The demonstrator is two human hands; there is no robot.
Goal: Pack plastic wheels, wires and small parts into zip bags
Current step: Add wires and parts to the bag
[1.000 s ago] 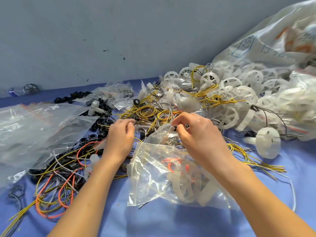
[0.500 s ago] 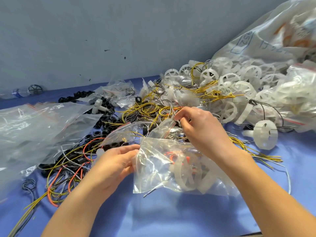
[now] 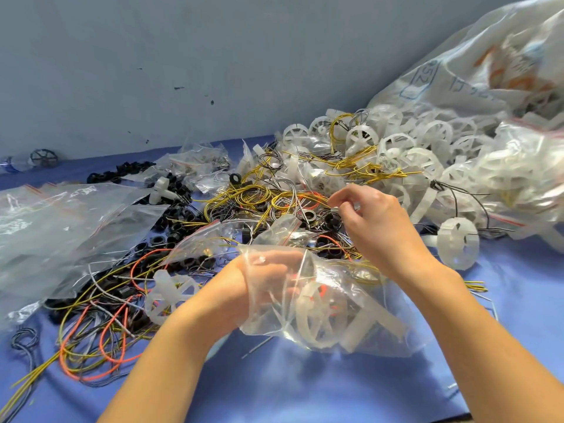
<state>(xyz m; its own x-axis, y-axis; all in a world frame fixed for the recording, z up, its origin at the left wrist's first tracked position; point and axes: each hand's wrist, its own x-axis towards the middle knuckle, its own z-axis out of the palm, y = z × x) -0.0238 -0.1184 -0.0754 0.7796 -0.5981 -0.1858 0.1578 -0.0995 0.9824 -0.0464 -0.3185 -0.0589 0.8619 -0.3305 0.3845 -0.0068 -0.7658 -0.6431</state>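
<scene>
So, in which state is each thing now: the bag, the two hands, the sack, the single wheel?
Bag: open, wheels and orange wire inside.
Left hand: inside the bag's mouth; grip unclear.
Right hand: over the wires, fingertips pinched; what they hold is unclear.
Sack: open, wheels spilling out.
Single wheel: standing on its rim.

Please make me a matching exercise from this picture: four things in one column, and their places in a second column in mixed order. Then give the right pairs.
Things
1. lone white wheel
2. dark wheel
3. orange wire loops
4. left hand

Places
A. far left, by the wall
B. seen through the clear zip bag
C. alone on the blue cloth, at the right
D. tangled at the near left

Pairs: 1-C, 2-A, 3-D, 4-B
</scene>
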